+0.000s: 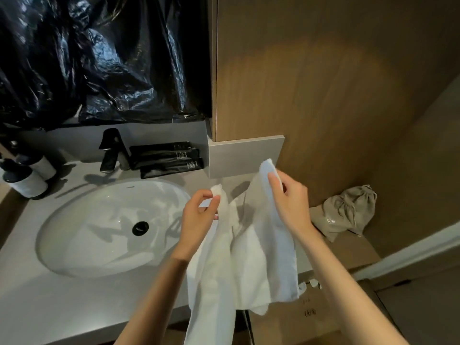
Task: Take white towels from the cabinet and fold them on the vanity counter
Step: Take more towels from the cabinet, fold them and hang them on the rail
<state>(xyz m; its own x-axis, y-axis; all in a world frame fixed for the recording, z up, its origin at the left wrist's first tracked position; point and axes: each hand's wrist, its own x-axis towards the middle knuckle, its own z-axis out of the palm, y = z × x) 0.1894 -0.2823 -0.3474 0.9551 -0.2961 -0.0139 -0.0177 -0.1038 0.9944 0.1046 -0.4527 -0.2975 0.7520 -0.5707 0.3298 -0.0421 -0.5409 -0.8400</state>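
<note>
Both hands, left (199, 215) and right (288, 197), pinch white towel (251, 265) corners.

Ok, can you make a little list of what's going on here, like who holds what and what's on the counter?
left hand: pinches one top corner of the white towel
right hand: grips the other top corner
towel: held up, unfolded, over the counter
sink: white, left of the towel
by the faucet: black tubes
far right: beige drawstring bag

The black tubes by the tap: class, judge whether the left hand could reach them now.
Likely not yet: the left hand pinches the white towel; otherwise the path to the black tubes looks free.
</note>
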